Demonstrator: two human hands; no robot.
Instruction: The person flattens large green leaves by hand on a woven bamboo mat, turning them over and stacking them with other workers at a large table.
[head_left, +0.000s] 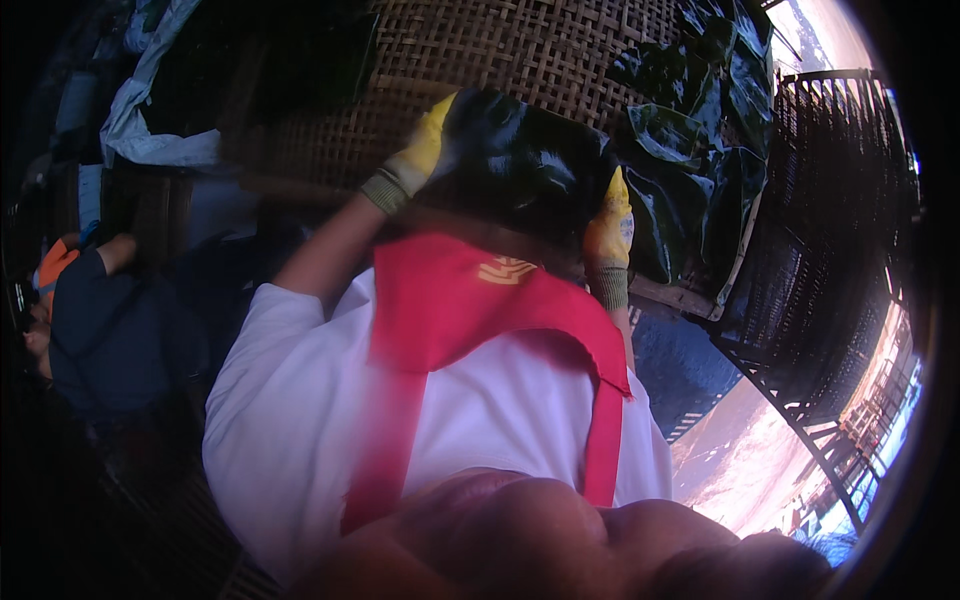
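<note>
A dark, glossy, wet-looking sheet point(520, 150) spans the space between my hands, in front of my chest. My left hand point(424, 145), in a yellow glove with a green-grey cuff, grips its left edge. At its right edge is my right hand point(609, 228), gloved the same way, closed at the sheet's lower right corner. The fingertips of both hands are partly hidden by the sheet. Below it lies a woven bamboo surface point(480, 50), its open weave showing beyond the sheet. Several similar dark, shiny sheets point(690, 180) lie folded and overlapping on the right.
More dark material point(290, 60) covers the woven surface at the left, too dim to make out. A pale crumpled plastic sheet point(150, 140) hangs beyond it. Another person point(110, 320) in dark clothing is at the far left. A slatted bamboo screen point(820, 200) stands at the right.
</note>
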